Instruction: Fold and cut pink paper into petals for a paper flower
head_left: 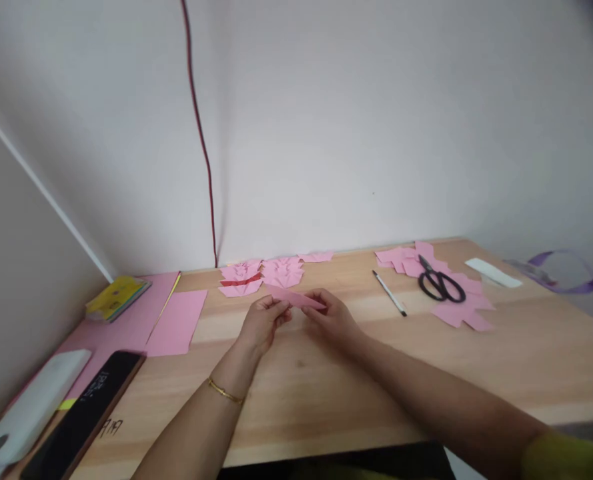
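Both my hands meet over the middle of the wooden table [326,393]. My left hand [263,323] pinches the left end of a folded pink paper strip [296,297]. My right hand [332,317] grips the same strip at its right end, fingers curled over it. The strip is held just above the tabletop. A thin gold bracelet [225,392] circles my left wrist. Right behind the strip lie several folded pink paper pieces [263,274], one with a red band.
Black scissors [439,283] rest on pink paper scraps [460,308] at the right, with a pen [389,293] beside them. A flat pink sheet [176,323], a yellow paper stack [116,297], a black phone [83,415] and a white device [29,410] sit left. A red cord [202,143] hangs down the wall.
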`<action>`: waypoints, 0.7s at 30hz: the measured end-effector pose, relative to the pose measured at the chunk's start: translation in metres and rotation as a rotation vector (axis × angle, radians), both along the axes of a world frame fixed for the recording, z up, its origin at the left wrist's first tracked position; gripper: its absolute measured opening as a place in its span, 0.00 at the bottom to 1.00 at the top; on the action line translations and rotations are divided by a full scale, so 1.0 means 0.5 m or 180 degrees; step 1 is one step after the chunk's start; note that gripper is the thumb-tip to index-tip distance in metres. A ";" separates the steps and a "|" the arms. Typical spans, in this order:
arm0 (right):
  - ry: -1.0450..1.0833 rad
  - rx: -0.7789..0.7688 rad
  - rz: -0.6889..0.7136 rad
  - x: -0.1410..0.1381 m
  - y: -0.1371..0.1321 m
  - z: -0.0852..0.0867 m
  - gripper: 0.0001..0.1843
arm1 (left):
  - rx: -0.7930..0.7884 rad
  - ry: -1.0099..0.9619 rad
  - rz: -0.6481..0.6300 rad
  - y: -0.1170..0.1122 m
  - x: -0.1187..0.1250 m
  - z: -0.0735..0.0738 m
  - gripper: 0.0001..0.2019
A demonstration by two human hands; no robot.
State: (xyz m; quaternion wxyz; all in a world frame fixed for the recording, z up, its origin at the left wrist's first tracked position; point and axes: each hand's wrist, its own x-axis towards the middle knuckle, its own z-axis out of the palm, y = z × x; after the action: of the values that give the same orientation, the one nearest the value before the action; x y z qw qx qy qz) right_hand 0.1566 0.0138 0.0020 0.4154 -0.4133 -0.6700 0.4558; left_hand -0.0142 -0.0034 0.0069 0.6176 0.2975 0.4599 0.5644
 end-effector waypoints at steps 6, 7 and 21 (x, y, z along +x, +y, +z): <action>-0.0109 -0.0056 0.0043 0.006 0.004 0.006 0.12 | 0.0155 -0.0081 -0.0127 -0.001 -0.001 -0.003 0.12; -0.0112 -0.0046 0.0042 0.007 0.005 0.006 0.12 | 0.0154 -0.0094 -0.0120 -0.001 -0.002 -0.005 0.13; 0.0350 0.0143 0.0117 0.005 0.022 -0.012 0.15 | 0.0187 -0.0203 -0.0338 0.000 -0.001 -0.005 0.11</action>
State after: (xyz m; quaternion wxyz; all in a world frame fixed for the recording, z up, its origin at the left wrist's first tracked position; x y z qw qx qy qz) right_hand 0.1590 0.0250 -0.0042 0.4523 -0.3658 -0.6637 0.4702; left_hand -0.0146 -0.0035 0.0042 0.6520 0.3213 0.4069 0.5533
